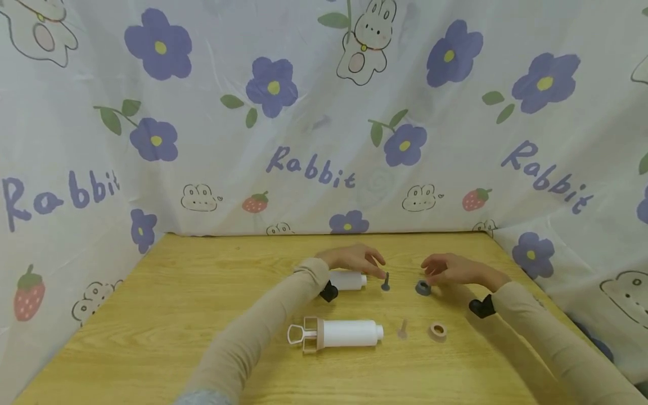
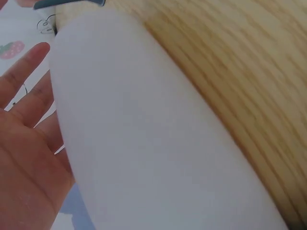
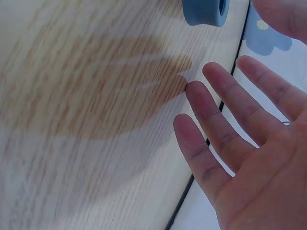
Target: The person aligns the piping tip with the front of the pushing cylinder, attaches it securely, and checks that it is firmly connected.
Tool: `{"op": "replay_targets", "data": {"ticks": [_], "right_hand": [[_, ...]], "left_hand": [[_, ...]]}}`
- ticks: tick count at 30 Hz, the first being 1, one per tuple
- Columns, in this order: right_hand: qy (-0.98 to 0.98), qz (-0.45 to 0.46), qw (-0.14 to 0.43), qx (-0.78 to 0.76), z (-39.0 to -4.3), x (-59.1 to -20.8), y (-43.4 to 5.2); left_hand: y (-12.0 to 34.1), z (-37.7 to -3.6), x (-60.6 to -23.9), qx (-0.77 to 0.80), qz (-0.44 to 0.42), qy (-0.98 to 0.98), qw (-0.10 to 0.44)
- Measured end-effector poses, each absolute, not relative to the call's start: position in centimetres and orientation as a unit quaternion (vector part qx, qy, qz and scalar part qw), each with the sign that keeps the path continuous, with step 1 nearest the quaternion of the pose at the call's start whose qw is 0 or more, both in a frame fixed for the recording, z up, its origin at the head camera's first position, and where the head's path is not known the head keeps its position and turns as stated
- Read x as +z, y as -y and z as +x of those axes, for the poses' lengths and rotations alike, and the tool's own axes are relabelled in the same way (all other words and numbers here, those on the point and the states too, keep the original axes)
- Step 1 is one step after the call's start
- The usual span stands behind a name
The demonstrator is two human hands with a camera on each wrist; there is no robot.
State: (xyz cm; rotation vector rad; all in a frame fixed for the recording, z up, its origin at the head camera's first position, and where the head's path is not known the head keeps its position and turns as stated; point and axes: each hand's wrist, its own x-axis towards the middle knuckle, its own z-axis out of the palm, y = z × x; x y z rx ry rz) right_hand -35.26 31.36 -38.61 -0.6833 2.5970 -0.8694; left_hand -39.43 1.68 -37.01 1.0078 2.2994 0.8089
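Observation:
My left hand (image 1: 356, 259) reaches over the far white plastic tube (image 1: 349, 280), fingers loosely bent. Its fingertips are beside a small grey-blue peg with a wide base (image 1: 386, 283), which stands upright on the table. The left wrist view shows the tube large in front of the spread fingers (image 2: 29, 103). My right hand (image 1: 455, 269) hovers by a grey-blue ring-shaped cap (image 1: 423, 288), its thumb side nearest. In the right wrist view the fingers (image 3: 218, 115) are straight and apart, with the cap (image 3: 205, 10) above them. Part of the far tube is hidden behind my left wrist.
Nearer to me lies a white syringe-like tube (image 1: 350, 333) with a beige collar and a looped handle. To its right a beige peg (image 1: 403, 330) stands upright, then a beige ring cap (image 1: 437, 332). A patterned cloth (image 1: 314, 208) hangs behind the wooden table (image 1: 202, 315).

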Motion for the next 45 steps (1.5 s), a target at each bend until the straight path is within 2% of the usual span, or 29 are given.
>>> {"op": "replay_targets", "data": {"ticks": [7, 26, 45], "right_hand": [[-0.917, -0.235, 0.161, -0.278, -35.0, -38.8, -30.6], [-0.909, -0.274, 0.166, -0.265, -34.6, -38.9, -29.7], [-0.923, -0.284, 0.105, -0.236, -34.4, -39.4, -29.4]], "left_hand": [[-2.7, -39.2, -37.8, 0.286, 0.382, -0.841, 0.256], [-4.0, -38.6, -38.0, 0.256, 0.391, -0.859, 0.21], [-5.1, -38.5, -39.2, 0.207, 0.382, -0.884, 0.171]]}}
